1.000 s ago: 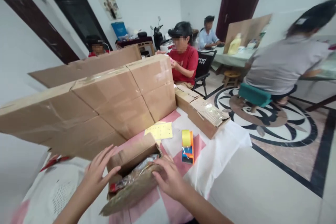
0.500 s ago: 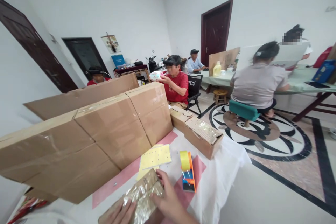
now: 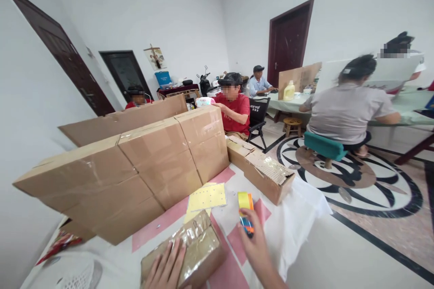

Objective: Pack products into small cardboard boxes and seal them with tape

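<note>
A small cardboard box [image 3: 203,246] wrapped in shiny clear tape lies at the table's near edge. My left hand [image 3: 166,264] rests flat on its top, fingers stretched out. To the right of the box, my right hand [image 3: 256,241] curls its thumb and fingers round a tape dispenser [image 3: 247,226], which is orange and blue and carries a yellow roll. The dispenser still lies on the table; my fingers hide part of it. Just behind the box are yellow sheets [image 3: 207,196] with small dark marks.
Tall cardboard cartons [image 3: 159,158] form a wall at the left and back. A long cardboard box [image 3: 267,174] lies behind the dispenser. A white perforated basket [image 3: 76,275] stands at the lower left. A person in red [image 3: 237,110] sits beyond the cartons; others sit farther off.
My right hand has left the small box and moved right to the tape dispenser. My left hand stays on the box. The person in red has lowered the white package.
</note>
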Demonstrator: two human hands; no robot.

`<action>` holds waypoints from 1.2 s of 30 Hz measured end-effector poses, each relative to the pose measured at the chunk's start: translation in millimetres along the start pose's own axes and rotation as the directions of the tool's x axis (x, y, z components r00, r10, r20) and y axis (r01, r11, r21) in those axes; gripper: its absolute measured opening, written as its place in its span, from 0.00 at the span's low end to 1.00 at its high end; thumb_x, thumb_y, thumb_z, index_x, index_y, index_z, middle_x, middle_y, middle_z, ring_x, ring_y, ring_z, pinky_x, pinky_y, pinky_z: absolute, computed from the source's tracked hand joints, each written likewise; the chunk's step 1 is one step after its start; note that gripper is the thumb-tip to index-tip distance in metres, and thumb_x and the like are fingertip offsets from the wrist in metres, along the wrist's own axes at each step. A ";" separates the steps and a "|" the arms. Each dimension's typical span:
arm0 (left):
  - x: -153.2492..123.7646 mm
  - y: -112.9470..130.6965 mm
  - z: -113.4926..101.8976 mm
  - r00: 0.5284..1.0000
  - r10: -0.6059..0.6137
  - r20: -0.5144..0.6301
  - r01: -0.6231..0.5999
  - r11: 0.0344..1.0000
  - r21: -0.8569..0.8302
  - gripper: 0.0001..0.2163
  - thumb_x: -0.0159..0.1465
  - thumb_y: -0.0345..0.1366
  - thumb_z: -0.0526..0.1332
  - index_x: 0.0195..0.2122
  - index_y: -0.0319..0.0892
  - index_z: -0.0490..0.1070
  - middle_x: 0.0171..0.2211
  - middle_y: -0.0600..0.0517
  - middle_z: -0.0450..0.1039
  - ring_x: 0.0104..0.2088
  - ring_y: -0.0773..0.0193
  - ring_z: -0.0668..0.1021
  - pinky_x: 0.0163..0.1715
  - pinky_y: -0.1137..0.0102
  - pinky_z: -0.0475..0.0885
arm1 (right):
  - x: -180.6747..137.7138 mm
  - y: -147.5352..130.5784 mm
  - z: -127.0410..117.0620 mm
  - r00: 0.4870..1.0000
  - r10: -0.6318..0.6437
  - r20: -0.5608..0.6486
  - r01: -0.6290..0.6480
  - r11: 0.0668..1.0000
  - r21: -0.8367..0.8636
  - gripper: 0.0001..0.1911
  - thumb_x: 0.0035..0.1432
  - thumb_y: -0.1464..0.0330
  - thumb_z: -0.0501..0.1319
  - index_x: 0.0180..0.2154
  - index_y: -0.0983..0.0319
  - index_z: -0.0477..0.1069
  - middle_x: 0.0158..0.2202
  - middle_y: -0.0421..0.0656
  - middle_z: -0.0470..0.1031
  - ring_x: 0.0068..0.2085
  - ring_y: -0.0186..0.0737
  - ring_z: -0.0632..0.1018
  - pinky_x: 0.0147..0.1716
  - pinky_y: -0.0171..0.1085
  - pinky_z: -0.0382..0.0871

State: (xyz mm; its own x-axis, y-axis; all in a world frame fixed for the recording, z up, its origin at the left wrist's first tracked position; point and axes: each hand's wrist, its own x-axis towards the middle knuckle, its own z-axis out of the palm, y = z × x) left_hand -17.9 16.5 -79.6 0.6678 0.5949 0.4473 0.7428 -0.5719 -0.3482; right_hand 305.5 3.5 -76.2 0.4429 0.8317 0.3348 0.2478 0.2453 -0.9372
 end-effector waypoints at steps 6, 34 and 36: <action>7.0 9.9 -21.6 0.994 -0.073 0.082 0.080 0.993 -0.082 0.42 0.66 0.46 0.58 0.75 0.44 0.34 0.67 0.41 0.64 0.62 0.48 0.73 0.55 0.60 0.72 | 35.0 23.6 -76.8 0.980 0.017 -0.198 -0.051 0.984 -0.169 0.19 0.60 0.54 0.61 0.46 0.60 0.71 0.47 0.52 0.76 0.50 0.56 0.76 0.52 0.57 0.70; 159.4 107.3 -70.1 0.940 -0.087 0.331 0.327 0.519 -0.790 0.37 0.67 0.44 0.62 0.74 0.52 0.44 0.69 0.43 0.60 0.67 0.47 0.67 0.61 0.50 0.71 | -6.7 -13.8 -55.1 0.947 0.267 0.181 -0.302 0.930 0.209 0.35 0.59 0.35 0.52 0.30 0.59 0.76 0.30 0.44 0.76 0.34 0.45 0.77 0.36 0.41 0.75; 163.0 113.5 -55.5 0.941 -0.026 0.337 0.318 0.412 -0.854 0.38 0.66 0.45 0.62 0.74 0.55 0.45 0.70 0.47 0.59 0.68 0.49 0.65 0.63 0.53 0.70 | -15.6 -18.3 -60.2 0.929 0.291 0.227 -0.340 0.915 0.219 0.34 0.59 0.36 0.52 0.36 0.57 0.79 0.37 0.46 0.77 0.39 0.47 0.78 0.42 0.42 0.76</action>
State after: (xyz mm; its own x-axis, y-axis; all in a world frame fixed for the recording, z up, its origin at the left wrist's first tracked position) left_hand 172.5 17.3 -0.5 0.6257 0.7651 0.1520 0.4762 -0.5289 0.7024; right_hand 345.9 -44.0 -58.4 0.2884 0.9574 0.0164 -0.1125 0.0509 -0.9923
